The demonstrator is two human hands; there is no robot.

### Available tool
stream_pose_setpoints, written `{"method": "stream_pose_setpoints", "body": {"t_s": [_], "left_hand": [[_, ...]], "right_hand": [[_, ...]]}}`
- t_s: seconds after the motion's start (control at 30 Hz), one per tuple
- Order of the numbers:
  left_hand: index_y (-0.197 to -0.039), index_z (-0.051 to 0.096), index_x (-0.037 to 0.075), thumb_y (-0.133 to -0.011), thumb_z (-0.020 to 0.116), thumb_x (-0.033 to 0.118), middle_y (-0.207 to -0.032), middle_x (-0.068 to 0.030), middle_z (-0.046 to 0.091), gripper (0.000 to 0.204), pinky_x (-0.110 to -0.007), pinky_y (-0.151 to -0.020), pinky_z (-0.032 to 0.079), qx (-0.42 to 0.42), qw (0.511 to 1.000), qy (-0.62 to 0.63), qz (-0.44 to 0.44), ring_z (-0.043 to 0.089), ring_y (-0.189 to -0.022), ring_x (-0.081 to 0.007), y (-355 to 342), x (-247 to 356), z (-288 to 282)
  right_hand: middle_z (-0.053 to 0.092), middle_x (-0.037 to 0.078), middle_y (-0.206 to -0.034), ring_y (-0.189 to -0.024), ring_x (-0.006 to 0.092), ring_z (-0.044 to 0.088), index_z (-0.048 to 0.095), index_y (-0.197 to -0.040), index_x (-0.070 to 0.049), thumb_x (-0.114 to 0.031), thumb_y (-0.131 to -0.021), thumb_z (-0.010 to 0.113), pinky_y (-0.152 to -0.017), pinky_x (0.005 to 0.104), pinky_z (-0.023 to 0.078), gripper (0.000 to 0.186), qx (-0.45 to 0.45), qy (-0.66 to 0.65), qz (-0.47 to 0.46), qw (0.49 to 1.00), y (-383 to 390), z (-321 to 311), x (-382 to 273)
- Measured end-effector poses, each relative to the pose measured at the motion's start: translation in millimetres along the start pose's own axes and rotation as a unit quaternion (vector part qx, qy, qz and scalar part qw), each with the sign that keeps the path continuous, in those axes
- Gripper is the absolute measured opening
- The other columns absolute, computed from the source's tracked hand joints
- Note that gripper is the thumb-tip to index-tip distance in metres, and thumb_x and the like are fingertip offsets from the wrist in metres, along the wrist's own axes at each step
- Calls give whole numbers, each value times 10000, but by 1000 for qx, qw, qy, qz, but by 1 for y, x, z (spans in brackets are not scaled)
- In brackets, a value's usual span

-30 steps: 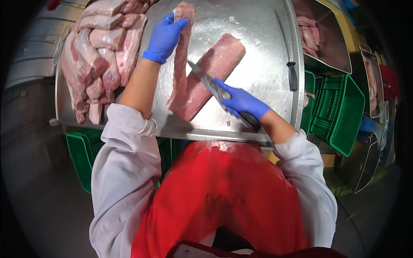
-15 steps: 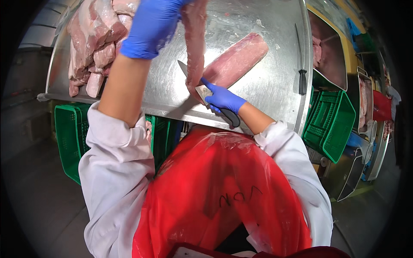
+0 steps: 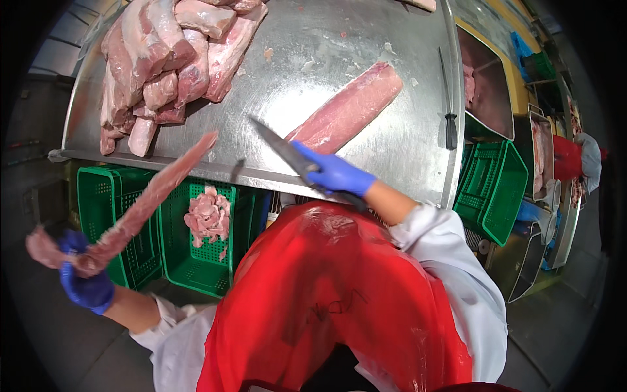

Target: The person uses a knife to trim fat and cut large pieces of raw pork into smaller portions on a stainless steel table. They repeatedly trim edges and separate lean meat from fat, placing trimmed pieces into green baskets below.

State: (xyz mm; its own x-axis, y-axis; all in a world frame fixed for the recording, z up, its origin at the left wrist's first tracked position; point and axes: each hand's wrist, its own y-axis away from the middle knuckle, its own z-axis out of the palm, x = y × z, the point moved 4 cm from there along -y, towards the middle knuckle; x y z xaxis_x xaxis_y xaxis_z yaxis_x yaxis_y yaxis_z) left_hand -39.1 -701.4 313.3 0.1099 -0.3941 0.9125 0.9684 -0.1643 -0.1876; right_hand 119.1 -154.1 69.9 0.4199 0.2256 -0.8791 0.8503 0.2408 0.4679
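My left hand [image 3: 87,281], in a blue glove, is closed around one end of a long strip of meat [image 3: 147,208]. The strip stretches up and to the right, in the air over the green crates at the table's front edge. My right hand [image 3: 336,173], also gloved in blue, grips a knife [image 3: 277,145] by its dark handle, the blade pointing up and left over the metal table [image 3: 418,117]. Just beyond that hand lies a trimmed pink loin of meat [image 3: 353,108], set diagonally on the table. Behind to the left is a heap of meat pieces [image 3: 160,65].
Below the table edge, a green crate [image 3: 196,277] holds pale meat scraps [image 3: 209,219], with another green crate [image 3: 98,202] beside it. A sharpening steel [image 3: 450,130] lies at the table's right side. Further right are a green crate [image 3: 493,196], a metal bin [image 3: 490,72] and a person [image 3: 575,157].
My left hand has swung from the far side of the table down to the lower left, carrying the meat strip off the table. The knife has lifted slightly and moved left.
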Motion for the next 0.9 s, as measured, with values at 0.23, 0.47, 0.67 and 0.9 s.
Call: {"method": "stream_pose_setpoints", "body": {"t_s": [0.23,0.47,0.67,0.9], "left_hand": [[-1222,587,-69,-826,758,293,-1071,-283,664,563,-431,-869,536,-127,503,-855,-13,670,-987,-387,81,-215,-47],[-1483,363,1,-703,818,552,-1406,-260,473,1058,-546,-1084,402,-366,633,-682,-12,490,-1290,-450,37,-465,390],[-1403,400,-110,-655,835,365,-1244,-319,617,987,-514,-978,524,-326,699,-610,-183,639,-1153,-434,-36,-535,431],[-1254,552,-48,-868,653,58,-1191,-168,655,412,-365,-948,557,-167,856,89,-481,674,-1019,-272,67,-536,393]], "right_hand": [[633,58,-845,-614,103,590,107,-1636,-313,2,-940,588,-473,250,505,902,357,-164,47,918,117,-110,116],[627,60,-756,-546,115,571,149,-1635,-277,25,-948,579,-436,252,471,865,437,-230,3,869,142,-146,123],[602,43,-823,-586,89,555,157,-1637,-265,42,-939,568,-459,221,466,866,480,-218,-10,849,206,-133,153],[645,87,-985,-592,93,561,125,-1639,-281,100,-934,541,-445,230,470,902,544,-305,52,780,271,-100,231]]}}
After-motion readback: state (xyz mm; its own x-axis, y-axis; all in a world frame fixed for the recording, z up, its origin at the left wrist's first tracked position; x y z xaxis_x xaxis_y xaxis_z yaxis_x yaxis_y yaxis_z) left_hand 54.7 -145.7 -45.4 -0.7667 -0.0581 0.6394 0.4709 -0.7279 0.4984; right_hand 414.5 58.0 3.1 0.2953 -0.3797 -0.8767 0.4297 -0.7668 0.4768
